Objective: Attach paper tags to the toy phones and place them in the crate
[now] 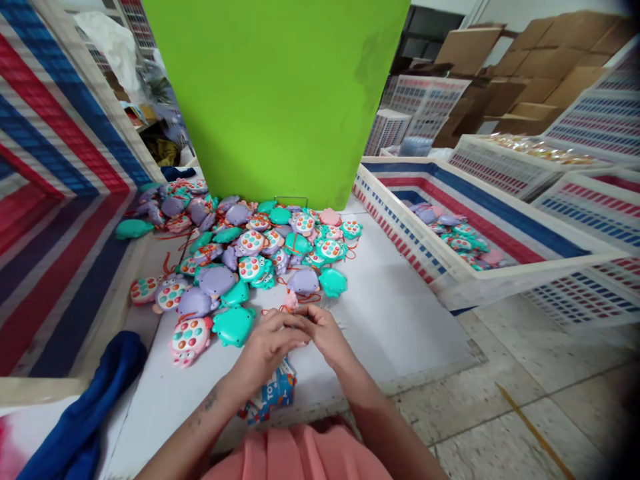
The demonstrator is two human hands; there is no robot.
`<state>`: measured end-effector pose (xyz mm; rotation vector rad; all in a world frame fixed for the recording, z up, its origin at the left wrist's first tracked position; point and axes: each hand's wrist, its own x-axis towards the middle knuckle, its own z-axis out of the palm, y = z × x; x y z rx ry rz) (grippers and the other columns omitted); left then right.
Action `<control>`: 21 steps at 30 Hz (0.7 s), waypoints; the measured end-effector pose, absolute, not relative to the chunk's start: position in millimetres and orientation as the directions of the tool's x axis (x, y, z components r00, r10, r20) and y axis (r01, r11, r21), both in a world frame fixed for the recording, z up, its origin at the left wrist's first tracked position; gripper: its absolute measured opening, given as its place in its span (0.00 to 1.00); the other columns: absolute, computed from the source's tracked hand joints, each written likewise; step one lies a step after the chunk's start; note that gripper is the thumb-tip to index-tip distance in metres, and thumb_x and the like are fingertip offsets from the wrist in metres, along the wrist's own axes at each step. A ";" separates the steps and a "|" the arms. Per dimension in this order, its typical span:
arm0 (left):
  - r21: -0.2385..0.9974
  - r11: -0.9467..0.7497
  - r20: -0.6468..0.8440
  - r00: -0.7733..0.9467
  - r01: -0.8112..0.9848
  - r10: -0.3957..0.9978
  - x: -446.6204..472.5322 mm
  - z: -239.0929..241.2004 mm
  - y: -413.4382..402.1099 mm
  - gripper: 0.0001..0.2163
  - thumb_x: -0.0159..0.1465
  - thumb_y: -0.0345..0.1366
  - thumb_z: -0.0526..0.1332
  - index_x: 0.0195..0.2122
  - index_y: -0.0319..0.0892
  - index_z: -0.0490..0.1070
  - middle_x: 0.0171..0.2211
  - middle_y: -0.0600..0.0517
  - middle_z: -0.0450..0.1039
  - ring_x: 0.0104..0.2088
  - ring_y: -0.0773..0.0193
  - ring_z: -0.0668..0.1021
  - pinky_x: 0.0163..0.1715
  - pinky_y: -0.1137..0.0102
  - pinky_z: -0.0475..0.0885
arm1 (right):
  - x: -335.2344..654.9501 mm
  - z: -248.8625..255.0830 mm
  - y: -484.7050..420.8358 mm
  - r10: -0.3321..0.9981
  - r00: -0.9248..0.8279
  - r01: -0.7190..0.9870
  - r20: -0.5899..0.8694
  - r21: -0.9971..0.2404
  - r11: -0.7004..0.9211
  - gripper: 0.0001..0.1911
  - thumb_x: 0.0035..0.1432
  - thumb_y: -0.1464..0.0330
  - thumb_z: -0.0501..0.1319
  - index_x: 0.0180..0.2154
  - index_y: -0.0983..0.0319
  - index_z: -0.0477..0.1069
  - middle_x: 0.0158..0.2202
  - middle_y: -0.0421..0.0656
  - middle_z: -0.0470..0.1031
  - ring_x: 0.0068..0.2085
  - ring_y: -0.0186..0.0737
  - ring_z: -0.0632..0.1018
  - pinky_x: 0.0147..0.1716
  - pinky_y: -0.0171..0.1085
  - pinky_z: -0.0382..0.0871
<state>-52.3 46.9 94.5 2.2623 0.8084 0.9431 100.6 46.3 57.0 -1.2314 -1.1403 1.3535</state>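
My left hand [280,333] and my right hand [323,328] meet over the white tabletop, fingers curled together. Just beyond the fingertips show a small pink piece [291,301] and some orange-red cord; what the fingers pinch is mostly hidden. Close to my left hand lie a teal animal-shaped toy [234,325] and a pink bubble-button toy [191,339] with coloured domes. A purple toy [303,281] sits beyond my hands, at the near edge of a pile of similar toys [251,241]. Under my left wrist rests a stack of blue printed cards [281,387].
A tall green panel [280,100] rises behind the pile. To the right stands a crate [415,253] with a striped lining and toys inside. A striped crate [65,267] and a blue cloth [100,393] are on the left. Cardboard boxes [555,53] fill the back right.
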 end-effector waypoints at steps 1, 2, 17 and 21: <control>0.785 -0.560 0.387 0.495 0.266 0.778 -52.4 92.2 48.1 0.08 0.63 0.34 0.57 0.35 0.45 0.76 0.37 0.49 0.75 0.39 0.62 0.73 0.39 0.67 0.66 | 101.6 57.4 46.0 0.999 -0.012 0.033 -0.044 -0.998 -0.044 0.08 0.52 0.64 0.61 0.32 0.61 0.74 0.32 0.42 0.74 0.36 0.40 0.74 0.37 0.39 0.67; 0.873 -0.438 0.325 0.414 0.214 0.850 -52.4 89.3 49.5 0.07 0.62 0.35 0.58 0.34 0.44 0.76 0.36 0.49 0.75 0.38 0.62 0.74 0.38 0.68 0.68 | 102.5 58.0 45.6 0.999 0.028 0.125 0.042 -0.991 0.038 0.06 0.52 0.66 0.62 0.32 0.61 0.75 0.34 0.43 0.73 0.39 0.41 0.73 0.41 0.40 0.66; 0.996 -0.036 0.028 0.091 0.085 0.995 -63.0 66.2 58.6 0.07 0.53 0.38 0.65 0.31 0.41 0.76 0.29 0.52 0.78 0.32 0.63 0.76 0.35 0.71 0.71 | 97.2 73.3 37.2 0.904 -0.111 0.539 0.413 -0.739 0.403 0.07 0.59 0.69 0.55 0.33 0.59 0.72 0.31 0.41 0.73 0.39 0.40 0.69 0.43 0.41 0.57; 0.994 -0.040 0.031 0.086 0.099 0.996 -63.6 65.0 58.1 0.08 0.53 0.39 0.65 0.32 0.41 0.76 0.30 0.51 0.78 0.33 0.62 0.77 0.36 0.69 0.71 | 96.6 75.8 36.8 0.907 -0.115 0.562 0.405 -0.726 0.395 0.07 0.59 0.70 0.54 0.32 0.59 0.71 0.31 0.41 0.72 0.39 0.41 0.68 0.43 0.41 0.56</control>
